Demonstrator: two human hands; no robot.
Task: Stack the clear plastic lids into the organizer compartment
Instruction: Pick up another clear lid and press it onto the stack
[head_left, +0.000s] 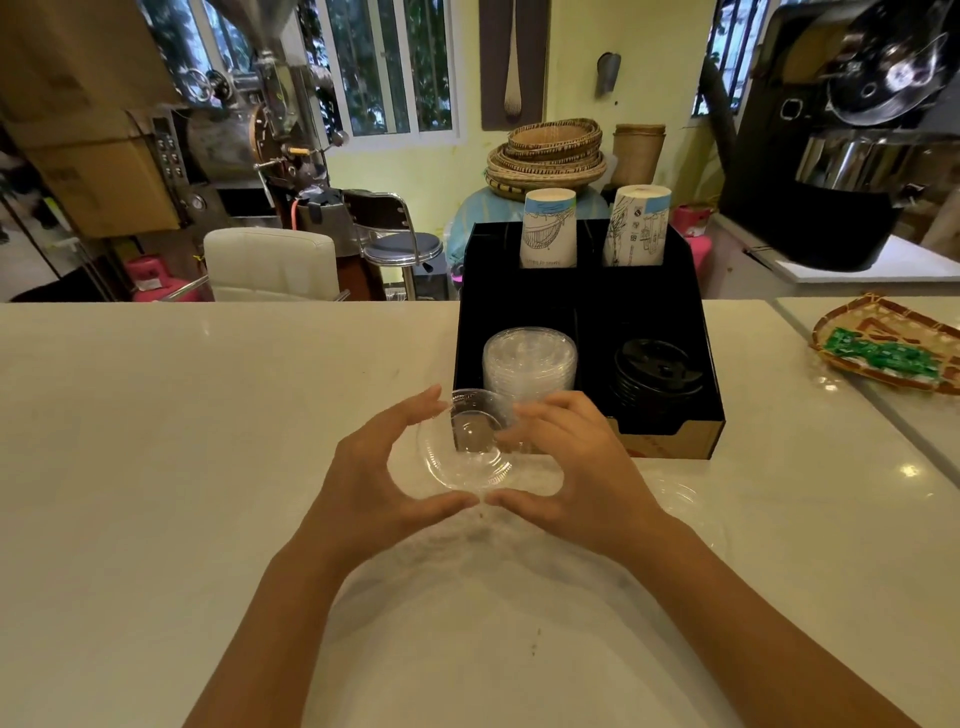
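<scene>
A clear plastic lid (467, 447) is held between both hands just above the white counter, right in front of the black organizer (711, 395). My left hand (379, 478) curls around its left rim and my right hand (576, 467) around its right rim, thumbs nearly touching below it. A stack of clear lids (530, 364) stands in the organizer's front left compartment, just beyond my fingers. Black lids (654, 374) fill the front right compartment. Another clear lid (675, 499) seems to lie on the counter by my right wrist, hard to make out.
Two stacks of printed paper cups (550, 228) stand in the organizer's rear compartments. A woven tray with green packets (883, 353) lies at the right. A white chair (270, 265) and a stool (400, 244) stand beyond the counter's far edge.
</scene>
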